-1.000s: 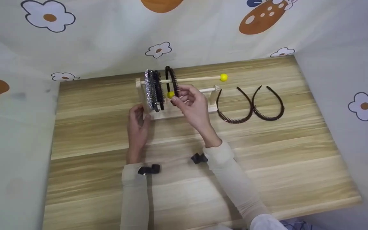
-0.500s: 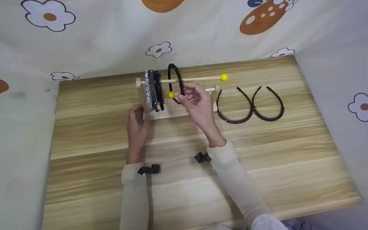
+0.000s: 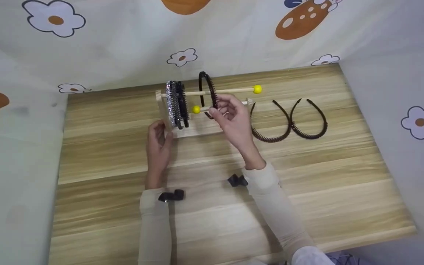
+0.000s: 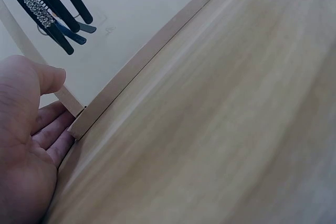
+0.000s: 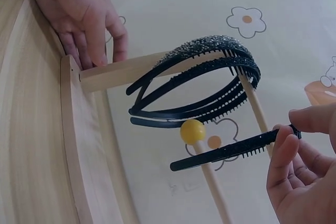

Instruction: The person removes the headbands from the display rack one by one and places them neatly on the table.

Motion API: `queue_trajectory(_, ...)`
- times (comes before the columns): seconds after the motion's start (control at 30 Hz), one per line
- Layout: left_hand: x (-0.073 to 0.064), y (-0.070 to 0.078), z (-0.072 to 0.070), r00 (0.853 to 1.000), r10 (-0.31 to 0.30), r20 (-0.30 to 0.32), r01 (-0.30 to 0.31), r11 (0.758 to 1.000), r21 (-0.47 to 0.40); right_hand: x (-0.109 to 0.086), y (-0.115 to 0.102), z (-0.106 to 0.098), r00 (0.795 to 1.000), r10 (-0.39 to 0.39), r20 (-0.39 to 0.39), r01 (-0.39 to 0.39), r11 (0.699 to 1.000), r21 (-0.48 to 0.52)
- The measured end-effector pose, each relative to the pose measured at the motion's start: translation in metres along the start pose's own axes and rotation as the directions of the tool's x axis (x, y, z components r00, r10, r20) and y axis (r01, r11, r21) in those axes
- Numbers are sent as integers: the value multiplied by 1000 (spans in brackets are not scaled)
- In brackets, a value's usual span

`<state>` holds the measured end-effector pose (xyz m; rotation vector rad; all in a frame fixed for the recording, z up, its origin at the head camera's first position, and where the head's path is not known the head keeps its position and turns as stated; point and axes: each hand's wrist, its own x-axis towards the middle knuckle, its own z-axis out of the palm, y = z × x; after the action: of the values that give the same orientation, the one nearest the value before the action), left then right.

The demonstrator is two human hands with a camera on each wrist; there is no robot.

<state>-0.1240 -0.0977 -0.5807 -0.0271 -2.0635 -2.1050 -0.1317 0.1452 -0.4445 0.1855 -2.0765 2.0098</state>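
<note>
My right hand (image 3: 236, 123) pinches a dark toothed headband (image 3: 213, 90) between thumb and fingers. A rod of the wooden headband stand (image 3: 162, 106) runs through the loop of this headband, which hangs apart from the others. Several headbands (image 5: 202, 56), one covered in silver glitter, are bunched at the rod's left end against the upright. At the foot of that upright, my left hand (image 3: 158, 147) holds the stand; in the left wrist view the fingers (image 4: 52, 129) reach behind the corner and the thumb lies in front.
Yellow balls cap the upper rod (image 3: 257, 89) and the lower rod (image 3: 196, 109), at opposite ends. Two dark headbands, one left (image 3: 271, 140) and one right (image 3: 309, 137), lie on the wooden table (image 3: 307, 191) to the stand's right. A patterned curtain (image 3: 123, 48) hangs behind.
My right hand has moved right along the rod with the headband, widening the gap to the bunched ones. The left hand has stayed at the stand's left end.
</note>
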Motion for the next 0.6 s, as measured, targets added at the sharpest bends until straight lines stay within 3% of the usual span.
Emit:
queue_trajectory(0.43,0,-1,0,1000,-12,-1,12,1000,-8,-2,-12,-7,1000,-14,-27,15,1000,22)
queue_trajectory(0.6,0,0,0,1000,10,-2,-10,1000,-20,-2,-14,-11,999,-25,-34,26,999,25)
